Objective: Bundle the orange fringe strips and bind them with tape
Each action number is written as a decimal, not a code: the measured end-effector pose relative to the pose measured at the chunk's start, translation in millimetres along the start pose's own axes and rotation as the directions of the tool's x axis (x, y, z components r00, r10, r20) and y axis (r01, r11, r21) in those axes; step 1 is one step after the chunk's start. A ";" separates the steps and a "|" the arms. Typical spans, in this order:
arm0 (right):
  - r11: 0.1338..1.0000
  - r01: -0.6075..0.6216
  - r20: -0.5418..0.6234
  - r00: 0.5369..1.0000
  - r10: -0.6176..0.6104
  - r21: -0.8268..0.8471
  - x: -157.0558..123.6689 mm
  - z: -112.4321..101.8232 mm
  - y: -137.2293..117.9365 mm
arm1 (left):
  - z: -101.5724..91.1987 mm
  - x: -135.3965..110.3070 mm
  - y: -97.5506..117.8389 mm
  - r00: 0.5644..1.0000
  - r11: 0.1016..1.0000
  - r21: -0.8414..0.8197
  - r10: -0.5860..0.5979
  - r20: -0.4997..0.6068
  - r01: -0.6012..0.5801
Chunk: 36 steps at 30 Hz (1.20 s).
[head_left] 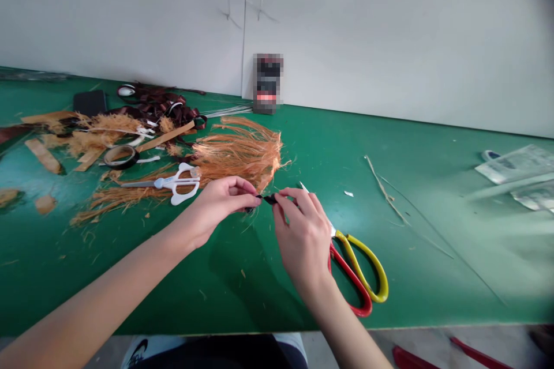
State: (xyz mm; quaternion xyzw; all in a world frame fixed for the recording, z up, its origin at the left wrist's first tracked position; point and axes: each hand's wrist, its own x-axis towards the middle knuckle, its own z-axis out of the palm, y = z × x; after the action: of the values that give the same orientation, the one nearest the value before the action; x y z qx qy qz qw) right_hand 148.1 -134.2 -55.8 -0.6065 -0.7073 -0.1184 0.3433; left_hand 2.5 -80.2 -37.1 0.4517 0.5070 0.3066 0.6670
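My left hand [223, 202] and my right hand [303, 230] meet above the green table [433, 265], a little in front of a heap of orange-tan fibres [242, 153]. Both pinch the same small black piece [269, 199] between thumb and fingertips, one hand at each end. Its exact nature is too small to tell. Scissors with one yellow and one red handle [361, 271] lie on the table just right of my right hand, partly hidden by it.
White-handled scissors [175, 183] rest on the fibres to the left. Further left lie a tape roll [120, 155], dark ribbons [164, 105], tan strips and a dark phone [89, 102]. Thin stems [389, 196] and clear plastic bags [519, 176] are on the right. A blurred box [267, 83] stands by the wall.
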 end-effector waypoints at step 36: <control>0.540 -0.712 0.036 0.618 0.785 0.448 -7.3 -27.1 31.9 | 23.0 -0.9 -23.6 0.998 0.995 -0.096 0.002 0.065 0.004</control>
State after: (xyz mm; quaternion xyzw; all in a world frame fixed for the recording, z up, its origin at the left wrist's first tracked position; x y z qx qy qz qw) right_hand 187.5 -148.1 -48.4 -0.7492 -0.3542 0.1441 0.5408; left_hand 23.1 -97.2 -56.5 0.4288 0.4700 0.3154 0.7041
